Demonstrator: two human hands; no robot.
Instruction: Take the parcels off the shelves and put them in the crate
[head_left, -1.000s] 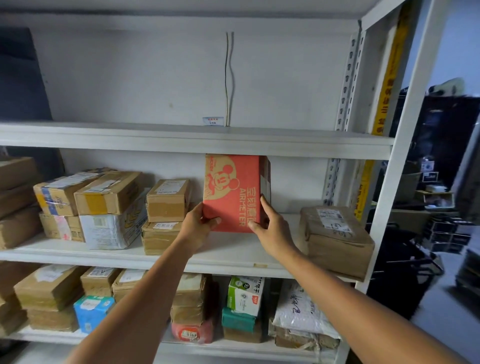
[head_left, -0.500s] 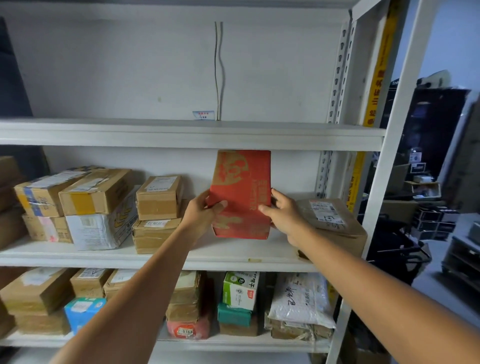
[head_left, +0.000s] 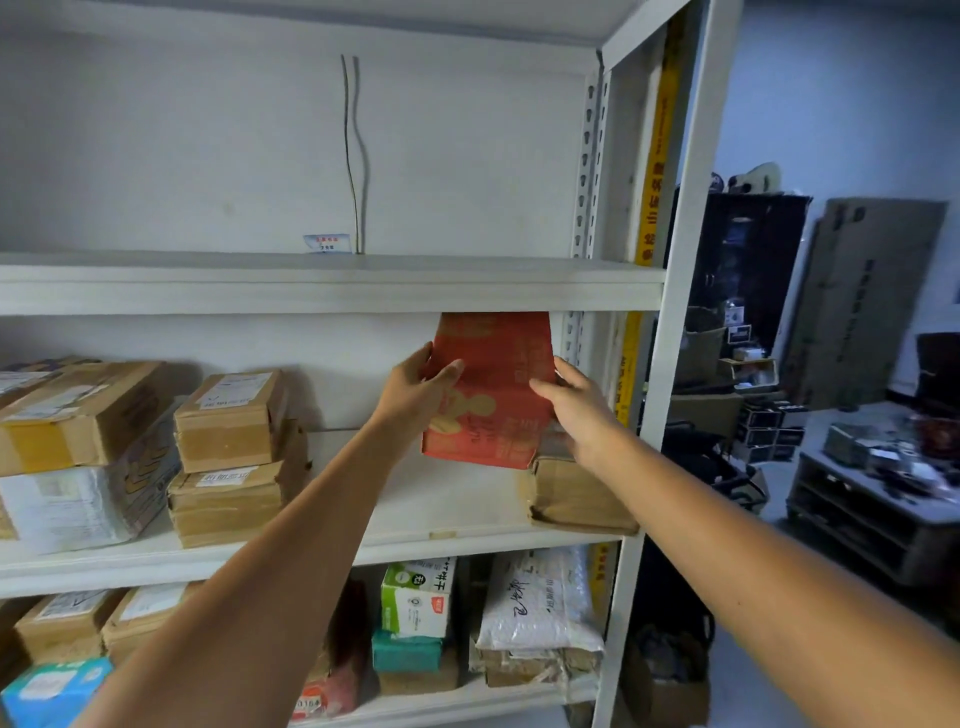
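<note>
Head view: a red parcel (head_left: 493, 395) w/ pale yellow print is held btwn both hands in the middle bay of a white metal rack. It is gripped at its left edge by the left hand (head_left: 415, 400), thumb laid on the front face and fingers curled round the side; the right edge is gripped by the right hand (head_left: 576, 410) the same way, thumb in front, fingers hidden behind. The parcel is seen upright, its print blurred, and appears to be carried clear of the middle shelf (head_left: 415, 519). Its top edge is seen just under the upper shelf (head_left: 332, 283); whether they touch cannot be told. Its lower right corner is seen in front of a flat brown parcel (head_left: 571, 493) lying at the right end of the middle shelf, next to the rack post (head_left: 675, 312). To the left, on the same shelf, two taped brown parcels (head_left: 228, 457) w/ white labels are stacked one on the other, well apart from the red one. Further left, a brown box w/ yellow tape (head_left: 78, 415) is seen resting on a white-wrapped parcel (head_left: 67, 504). On the lower shelf more parcels are packed close, incl. a green-and-white carton (head_left: 415, 597) on a teal box (head_left: 408, 652), a white bubble mailer (head_left: 535, 603) just beside them on the right, and a light blue box (head_left: 52, 686) at bottom left. Only a small label (head_left: 322, 243) and two thin wires (head_left: 353, 156) against the back wall are seen above the upper shelf.
</note>
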